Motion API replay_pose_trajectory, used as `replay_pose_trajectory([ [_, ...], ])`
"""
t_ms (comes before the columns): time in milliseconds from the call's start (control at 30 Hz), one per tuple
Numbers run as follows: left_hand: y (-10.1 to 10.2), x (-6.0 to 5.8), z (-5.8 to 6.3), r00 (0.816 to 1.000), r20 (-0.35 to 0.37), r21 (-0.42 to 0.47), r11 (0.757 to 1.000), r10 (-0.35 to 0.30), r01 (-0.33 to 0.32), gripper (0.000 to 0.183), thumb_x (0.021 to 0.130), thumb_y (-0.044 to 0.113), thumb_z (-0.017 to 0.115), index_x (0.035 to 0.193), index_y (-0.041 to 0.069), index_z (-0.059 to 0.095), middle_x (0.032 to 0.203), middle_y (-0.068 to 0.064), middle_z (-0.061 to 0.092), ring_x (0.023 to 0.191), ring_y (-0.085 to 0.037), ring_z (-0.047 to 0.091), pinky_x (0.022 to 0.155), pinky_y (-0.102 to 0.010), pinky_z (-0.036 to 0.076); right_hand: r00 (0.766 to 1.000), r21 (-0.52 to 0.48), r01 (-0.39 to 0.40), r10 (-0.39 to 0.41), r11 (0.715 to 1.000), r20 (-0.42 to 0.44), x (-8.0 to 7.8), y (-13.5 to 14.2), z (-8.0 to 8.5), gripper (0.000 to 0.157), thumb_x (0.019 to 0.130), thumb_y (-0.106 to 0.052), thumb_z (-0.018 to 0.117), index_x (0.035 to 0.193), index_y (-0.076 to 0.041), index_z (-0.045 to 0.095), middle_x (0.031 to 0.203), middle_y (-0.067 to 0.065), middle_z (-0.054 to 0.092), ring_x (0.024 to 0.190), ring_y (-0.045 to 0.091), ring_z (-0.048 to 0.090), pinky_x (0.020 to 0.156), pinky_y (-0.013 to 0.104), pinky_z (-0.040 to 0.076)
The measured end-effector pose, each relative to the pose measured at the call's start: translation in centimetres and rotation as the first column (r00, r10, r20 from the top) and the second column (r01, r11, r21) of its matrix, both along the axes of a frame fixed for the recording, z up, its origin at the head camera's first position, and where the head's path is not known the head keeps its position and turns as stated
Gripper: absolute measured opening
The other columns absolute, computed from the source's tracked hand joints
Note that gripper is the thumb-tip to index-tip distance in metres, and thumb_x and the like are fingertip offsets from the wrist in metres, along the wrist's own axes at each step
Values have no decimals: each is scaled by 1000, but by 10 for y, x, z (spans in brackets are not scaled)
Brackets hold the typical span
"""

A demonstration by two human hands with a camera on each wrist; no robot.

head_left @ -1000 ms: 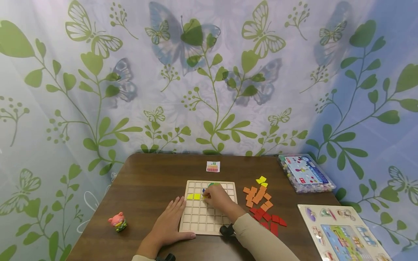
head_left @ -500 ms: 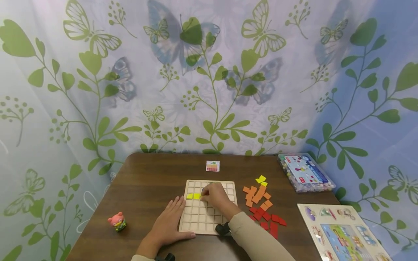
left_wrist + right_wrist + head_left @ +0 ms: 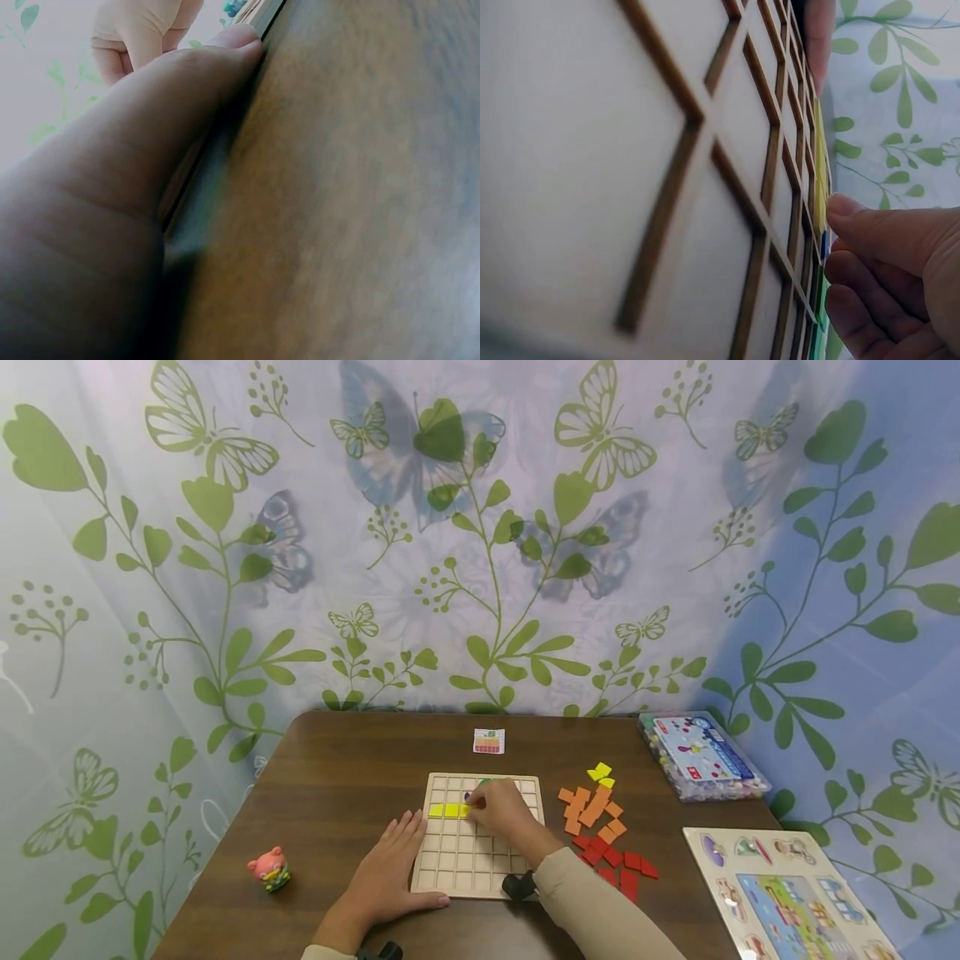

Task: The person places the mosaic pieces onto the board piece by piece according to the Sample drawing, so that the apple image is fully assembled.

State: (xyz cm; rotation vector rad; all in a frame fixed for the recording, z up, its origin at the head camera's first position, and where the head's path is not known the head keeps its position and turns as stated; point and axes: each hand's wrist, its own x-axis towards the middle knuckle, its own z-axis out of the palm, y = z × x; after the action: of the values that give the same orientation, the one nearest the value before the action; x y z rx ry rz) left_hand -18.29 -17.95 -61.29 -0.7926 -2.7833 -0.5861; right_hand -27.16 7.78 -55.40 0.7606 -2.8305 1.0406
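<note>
A wooden grid board [image 3: 444, 860] lies on the brown table. My left hand [image 3: 384, 870] rests flat beside it, fingers along its left edge and thumb near its front corner. In the left wrist view the thumb [image 3: 202, 67] reaches the board's side. My right hand [image 3: 504, 814] is over the upper middle of the board, thumb and fingertips at a square yellow tile [image 3: 464, 811]. Two yellow pieces [image 3: 444, 810] sit to its left in the same row. The right wrist view shows the thumb tip against the yellow tile, with blue [image 3: 824, 244] and green pieces [image 3: 822, 289] beside the curled fingers.
Loose yellow [image 3: 600, 772], orange [image 3: 596, 807] and red tiles [image 3: 628, 883] lie right of the board. Behind it is a small pattern card [image 3: 489, 742]. A clear box of beads [image 3: 705, 758] and a picture puzzle [image 3: 787, 893] lie at right; a pink figurine [image 3: 270, 869] stands at left.
My right hand dipped slightly left, then shifted back right, and the third yellow tile now shows in line with the other two. The left hand has stayed in place.
</note>
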Motion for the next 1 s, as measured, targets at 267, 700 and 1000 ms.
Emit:
replay_pose_trajectory([
  [267,1,0,3,1000,-4,-19,1000,-1,1,126,80,89,62,160,-5,39,167,-21,32,154,-37,27,123,-53,23,997,-6,71,-71,997,19,-5,27,6,12,93,-14,84,101,-7,83,90,-5,71,82,11,63,71,31,57],
  [700,2,1,0,1000,-7,-37,999,4,-4,125,80,89,61,160,-5,39,167,-21,33,154,-37,29,124,-52,23,955,7,295,-296,955,16,-34,101,19,9,94,-17,83,99,-10,80,91,-2,71,88,22,67,78,43,60],
  [1000,3,2,4,1000,0,-33,999,-9,9,125,81,88,62,159,-6,38,166,-22,33,153,-38,29,123,-54,24,941,76,331,-335,941,45,-58,163,25,14,99,-17,77,106,-5,79,98,6,73,89,28,68,76,47,59],
])
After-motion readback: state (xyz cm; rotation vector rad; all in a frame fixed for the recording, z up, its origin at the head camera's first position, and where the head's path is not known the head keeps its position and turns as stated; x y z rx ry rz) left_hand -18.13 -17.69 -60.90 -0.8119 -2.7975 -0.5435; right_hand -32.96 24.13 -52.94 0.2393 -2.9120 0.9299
